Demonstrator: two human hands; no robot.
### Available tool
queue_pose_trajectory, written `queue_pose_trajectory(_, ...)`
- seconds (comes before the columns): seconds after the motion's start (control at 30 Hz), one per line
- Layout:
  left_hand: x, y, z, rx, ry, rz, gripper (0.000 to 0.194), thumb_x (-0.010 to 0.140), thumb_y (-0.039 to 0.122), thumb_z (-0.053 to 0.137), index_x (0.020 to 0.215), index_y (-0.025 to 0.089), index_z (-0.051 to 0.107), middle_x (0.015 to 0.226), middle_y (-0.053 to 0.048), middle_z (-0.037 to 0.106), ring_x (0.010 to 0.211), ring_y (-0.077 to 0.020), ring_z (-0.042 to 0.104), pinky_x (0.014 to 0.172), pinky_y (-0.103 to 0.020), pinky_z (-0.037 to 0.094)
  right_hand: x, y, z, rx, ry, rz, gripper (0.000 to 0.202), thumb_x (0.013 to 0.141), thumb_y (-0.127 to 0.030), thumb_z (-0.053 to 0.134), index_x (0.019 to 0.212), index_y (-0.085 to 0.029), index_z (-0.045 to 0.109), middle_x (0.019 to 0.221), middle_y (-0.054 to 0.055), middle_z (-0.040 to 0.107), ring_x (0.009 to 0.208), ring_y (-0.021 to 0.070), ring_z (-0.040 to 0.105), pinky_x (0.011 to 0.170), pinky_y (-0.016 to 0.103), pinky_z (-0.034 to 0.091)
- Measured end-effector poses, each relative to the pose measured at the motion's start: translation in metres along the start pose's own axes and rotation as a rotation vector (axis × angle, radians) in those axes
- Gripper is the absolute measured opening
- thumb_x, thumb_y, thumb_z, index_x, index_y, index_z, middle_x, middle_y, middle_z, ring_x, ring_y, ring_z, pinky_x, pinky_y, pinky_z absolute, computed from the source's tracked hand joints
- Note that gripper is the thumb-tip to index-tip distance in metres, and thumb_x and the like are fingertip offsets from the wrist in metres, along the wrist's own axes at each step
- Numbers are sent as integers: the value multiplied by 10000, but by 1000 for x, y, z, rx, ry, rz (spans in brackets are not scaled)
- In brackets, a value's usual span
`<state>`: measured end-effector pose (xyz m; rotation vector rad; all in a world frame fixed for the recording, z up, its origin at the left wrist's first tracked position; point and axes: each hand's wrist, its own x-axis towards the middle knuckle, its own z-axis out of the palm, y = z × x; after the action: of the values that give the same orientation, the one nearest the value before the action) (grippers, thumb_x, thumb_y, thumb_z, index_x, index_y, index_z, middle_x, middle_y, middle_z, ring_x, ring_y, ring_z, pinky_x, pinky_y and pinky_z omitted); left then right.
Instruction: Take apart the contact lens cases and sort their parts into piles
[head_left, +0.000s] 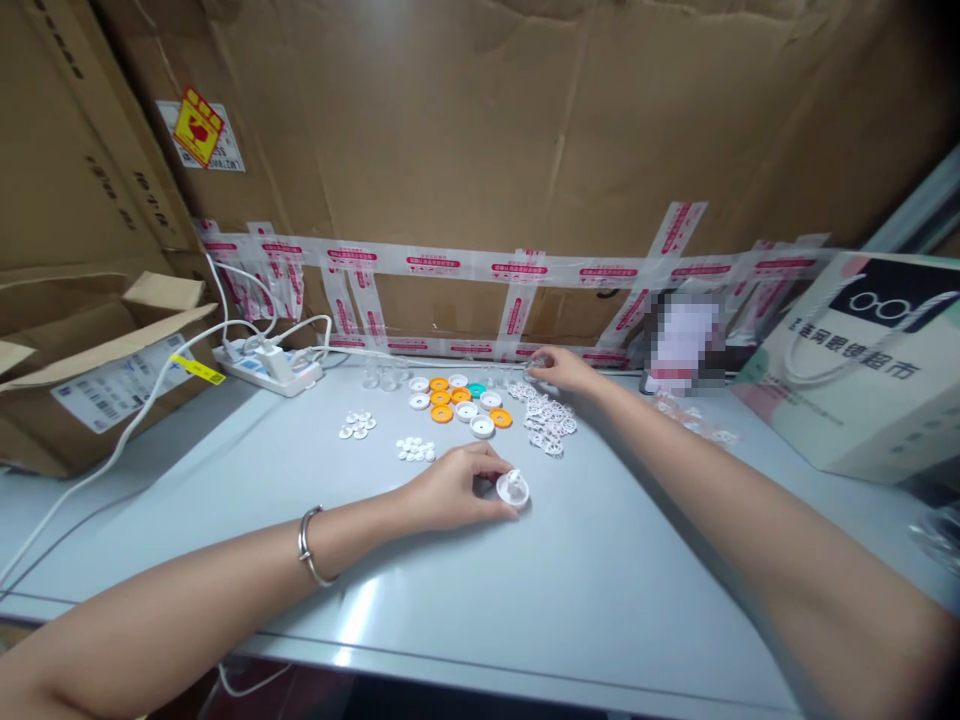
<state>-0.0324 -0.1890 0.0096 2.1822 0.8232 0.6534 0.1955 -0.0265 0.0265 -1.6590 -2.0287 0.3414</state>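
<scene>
My left hand (465, 487), with a silver bangle on its wrist, grips a round white part (513, 489) that has a small raised piece at its centre, low over the table. Farther back, my right hand (559, 368) reaches to clear cups (499, 375); its fingers are bent round something clear that is too small to make out. Between the hands lie white and orange rings (442, 413), one teal ring (477, 391) and a heap of white openwork pieces (551, 420). Small white discs (415, 449) sit left of my left hand.
More white pieces (358, 425) and clear cups (390, 377) are at the left. A power strip (274, 370) with cables and an open carton (97, 360) stand beyond. A paper bag (847, 360) and clear packets (694, 420) are at the right. Large cardboard (480, 130) closes the back.
</scene>
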Motion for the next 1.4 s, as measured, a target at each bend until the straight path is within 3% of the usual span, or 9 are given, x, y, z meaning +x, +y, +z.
queue_pose_trajectory(0.3,1,-3,0,8,6,-1,297,717,336,648,968,179,633,897,-40,549,795,-142,519,700,-229,394,1,-10,2,85,-105,-59,231,720,-234,570,908,-136,659,654,20,629,545,117,530,536,218,396)
queue_pose_trajectory(0.43,0,-3,1,19,23,8,302,707,317,653,975,181,625,908,-35,546,807,-140,521,713,-230,396,-17,-20,-9,129,64,-48,272,785,-325,511,955,-138,611,763,48,623,630,133,533,576,233,398)
queue_pose_trajectory(0.53,1,-4,2,29,37,25,293,708,307,651,967,175,622,892,-33,549,798,-138,519,706,-229,399,-59,-34,-18,162,164,-88,289,825,-391,452,934,-153,575,786,40,595,683,134,514,605,232,396)
queue_pose_trajectory(0.67,1,-6,3,47,33,26,309,720,355,643,969,173,621,882,-37,547,784,-144,515,680,-231,401,-132,-56,-14,292,-153,-288,254,778,-416,549,871,-180,569,677,-13,533,611,113,473,573,222,383)
queue_pose_trajectory(0.77,2,-6,4,51,31,26,292,733,379,631,939,173,626,843,-27,537,771,-144,512,673,-229,399,-162,-66,-4,279,-292,-373,264,723,-388,637,884,-188,577,721,-13,514,645,113,467,578,218,374)
queue_pose_trajectory(0.93,1,-2,4,38,31,-21,247,713,352,657,872,164,632,813,-13,521,757,-137,514,668,-220,396,-167,-69,9,286,-246,-366,118,812,-288,542,831,-182,590,698,-7,500,632,113,462,583,225,366)
queue_pose_trajectory(1.13,1,-1,4,51,20,11,211,737,353,628,837,167,638,822,-19,529,776,-142,518,690,-227,398,-172,-66,17,359,-147,-370,75,810,-225,527,834,-187,588,712,0,507,646,120,482,595,233,372)
queue_pose_trajectory(1.3,1,-2,4,67,16,0,280,730,353,633,963,200,652,879,-31,533,781,-143,522,701,-239,407,-168,-66,15,499,103,-214,136,843,-283,466,786,-191,549,704,-3,509,659,128,475,633,250,388)
queue_pose_trajectory(1.4,0,-3,5,85,24,13,319,737,341,619,1029,215,639,873,-31,531,777,-144,523,698,-243,414,-166,-66,15,517,27,-189,139,815,-319,513,777,-191,554,727,0,530,668,130,492,635,256,400)
